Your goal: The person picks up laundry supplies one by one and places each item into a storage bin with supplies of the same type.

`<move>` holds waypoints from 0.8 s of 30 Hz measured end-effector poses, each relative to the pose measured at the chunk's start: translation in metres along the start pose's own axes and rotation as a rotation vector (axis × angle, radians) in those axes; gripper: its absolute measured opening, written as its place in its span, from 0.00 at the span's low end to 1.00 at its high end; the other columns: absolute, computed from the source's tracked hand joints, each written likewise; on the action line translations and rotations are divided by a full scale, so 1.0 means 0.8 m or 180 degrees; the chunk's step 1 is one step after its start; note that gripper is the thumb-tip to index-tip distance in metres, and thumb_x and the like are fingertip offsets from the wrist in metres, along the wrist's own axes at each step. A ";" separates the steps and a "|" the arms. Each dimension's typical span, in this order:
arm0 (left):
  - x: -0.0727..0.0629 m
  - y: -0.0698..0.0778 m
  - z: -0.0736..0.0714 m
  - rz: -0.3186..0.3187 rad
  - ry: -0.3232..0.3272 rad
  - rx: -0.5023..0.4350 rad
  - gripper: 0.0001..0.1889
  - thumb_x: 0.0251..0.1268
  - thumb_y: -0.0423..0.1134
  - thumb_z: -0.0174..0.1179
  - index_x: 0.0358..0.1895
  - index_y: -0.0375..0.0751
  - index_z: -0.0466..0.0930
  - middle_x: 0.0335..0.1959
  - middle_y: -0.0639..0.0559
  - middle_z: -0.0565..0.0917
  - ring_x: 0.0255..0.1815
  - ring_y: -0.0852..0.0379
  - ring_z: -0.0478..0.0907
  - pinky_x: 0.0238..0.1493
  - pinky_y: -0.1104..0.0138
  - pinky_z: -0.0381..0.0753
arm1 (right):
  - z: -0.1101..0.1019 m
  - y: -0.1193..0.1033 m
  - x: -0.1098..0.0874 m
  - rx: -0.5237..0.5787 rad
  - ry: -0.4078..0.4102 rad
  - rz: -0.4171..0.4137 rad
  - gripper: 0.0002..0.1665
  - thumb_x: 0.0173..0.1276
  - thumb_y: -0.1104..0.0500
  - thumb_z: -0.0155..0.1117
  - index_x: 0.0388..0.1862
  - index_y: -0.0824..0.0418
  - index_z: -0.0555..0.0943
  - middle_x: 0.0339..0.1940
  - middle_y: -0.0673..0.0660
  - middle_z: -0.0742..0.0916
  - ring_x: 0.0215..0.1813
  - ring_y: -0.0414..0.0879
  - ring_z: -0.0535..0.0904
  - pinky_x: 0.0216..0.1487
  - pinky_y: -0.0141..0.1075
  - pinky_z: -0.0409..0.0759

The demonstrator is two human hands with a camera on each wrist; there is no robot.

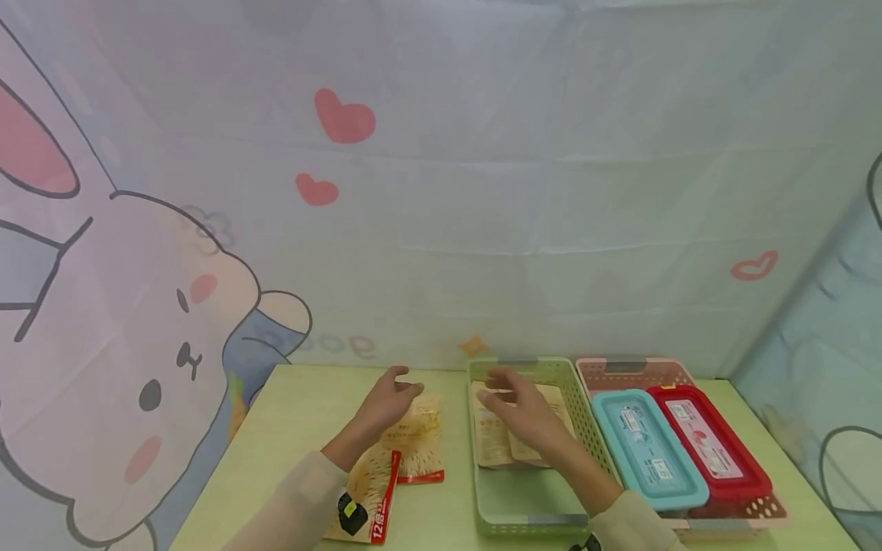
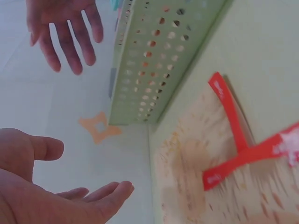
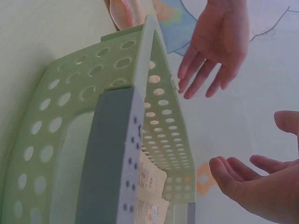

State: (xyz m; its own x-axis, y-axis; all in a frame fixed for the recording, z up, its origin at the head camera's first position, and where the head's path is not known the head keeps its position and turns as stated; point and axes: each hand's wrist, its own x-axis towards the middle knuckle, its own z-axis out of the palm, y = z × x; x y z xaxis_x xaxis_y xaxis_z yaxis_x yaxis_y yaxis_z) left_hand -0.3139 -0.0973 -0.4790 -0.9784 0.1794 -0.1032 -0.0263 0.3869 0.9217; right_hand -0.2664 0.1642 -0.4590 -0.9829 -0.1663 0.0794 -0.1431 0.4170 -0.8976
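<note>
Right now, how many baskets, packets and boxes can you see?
Baskets: 2 (green basket, pink basket)
Packets in sight: 4 (near loose packet, far loose packet, left basket packet, right basket packet)
Boxes: 2 (blue box, red box)
Total: 8

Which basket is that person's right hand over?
The green basket, with tan packets inside: the right hand is above it. The pink basket, to its right, carries flat turquoise and red items and has no hand above.

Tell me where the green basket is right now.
In the head view, the green basket sits on the table right of centre, between the two loose packets and the pink basket, with the right hand over it.
</note>
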 end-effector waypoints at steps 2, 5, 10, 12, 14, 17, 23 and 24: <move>0.000 -0.008 -0.005 -0.0045 0.0093 0.0077 0.34 0.83 0.47 0.56 0.81 0.33 0.58 0.71 0.29 0.74 0.70 0.30 0.73 0.64 0.38 0.76 | 0.001 -0.002 0.000 0.0060 -0.0001 -0.0024 0.33 0.80 0.46 0.66 0.76 0.60 0.73 0.70 0.63 0.81 0.70 0.62 0.77 0.66 0.57 0.79; 0.000 -0.020 -0.012 -0.0095 0.0192 0.0187 0.35 0.83 0.47 0.55 0.81 0.30 0.56 0.73 0.26 0.71 0.70 0.28 0.73 0.63 0.38 0.77 | 0.004 -0.002 0.002 0.0199 -0.0052 -0.0098 0.33 0.80 0.47 0.65 0.76 0.60 0.73 0.69 0.63 0.82 0.70 0.61 0.78 0.65 0.56 0.80; 0.001 -0.034 -0.022 -0.0164 0.0260 0.0327 0.36 0.83 0.46 0.53 0.81 0.26 0.54 0.73 0.23 0.68 0.71 0.27 0.70 0.63 0.37 0.76 | 0.009 -0.002 0.006 0.0485 -0.0193 -0.0150 0.33 0.81 0.49 0.64 0.78 0.62 0.71 0.70 0.65 0.81 0.70 0.62 0.78 0.65 0.54 0.80; 0.001 -0.039 -0.025 -0.0205 0.0274 0.0380 0.37 0.83 0.46 0.53 0.81 0.24 0.52 0.73 0.21 0.66 0.72 0.26 0.69 0.64 0.36 0.75 | 0.011 -0.001 0.008 0.0568 -0.0251 -0.0139 0.34 0.81 0.49 0.64 0.78 0.62 0.70 0.71 0.66 0.80 0.71 0.62 0.77 0.66 0.54 0.80; 0.001 -0.043 -0.028 -0.0253 0.0287 0.0438 0.38 0.83 0.46 0.53 0.80 0.22 0.50 0.75 0.19 0.63 0.73 0.24 0.66 0.66 0.35 0.72 | 0.014 -0.001 0.010 0.0635 -0.0324 -0.0134 0.35 0.81 0.49 0.64 0.79 0.63 0.68 0.72 0.67 0.79 0.71 0.63 0.77 0.67 0.53 0.80; 0.001 -0.050 -0.033 -0.0311 0.0276 0.0501 0.39 0.83 0.46 0.53 0.80 0.20 0.49 0.76 0.18 0.58 0.75 0.22 0.62 0.68 0.33 0.69 | 0.020 -0.003 0.012 0.0755 -0.0455 -0.0119 0.36 0.81 0.49 0.64 0.79 0.64 0.67 0.73 0.68 0.77 0.71 0.65 0.75 0.67 0.53 0.80; 0.004 -0.064 -0.043 -0.0404 0.0236 0.0613 0.37 0.84 0.46 0.52 0.78 0.16 0.52 0.76 0.17 0.59 0.75 0.21 0.62 0.69 0.34 0.69 | 0.033 -0.016 0.015 0.0975 -0.0684 0.0013 0.39 0.81 0.45 0.63 0.80 0.64 0.65 0.77 0.70 0.72 0.76 0.67 0.70 0.71 0.56 0.76; 0.003 -0.066 -0.044 -0.0410 0.0228 0.0627 0.37 0.84 0.45 0.51 0.77 0.16 0.52 0.76 0.17 0.60 0.74 0.21 0.63 0.68 0.34 0.70 | 0.036 -0.019 0.015 0.0996 -0.0704 0.0036 0.40 0.81 0.44 0.63 0.81 0.64 0.64 0.77 0.70 0.72 0.76 0.67 0.69 0.71 0.57 0.75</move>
State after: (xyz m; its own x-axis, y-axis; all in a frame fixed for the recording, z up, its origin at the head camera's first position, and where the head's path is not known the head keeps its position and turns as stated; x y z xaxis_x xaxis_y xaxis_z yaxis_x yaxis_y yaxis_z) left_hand -0.3225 -0.1491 -0.5144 -0.9817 0.0553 -0.1820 -0.1182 0.5726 0.8113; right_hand -0.2731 0.1305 -0.4570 -0.9305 -0.3662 0.0039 -0.0564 0.1326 -0.9896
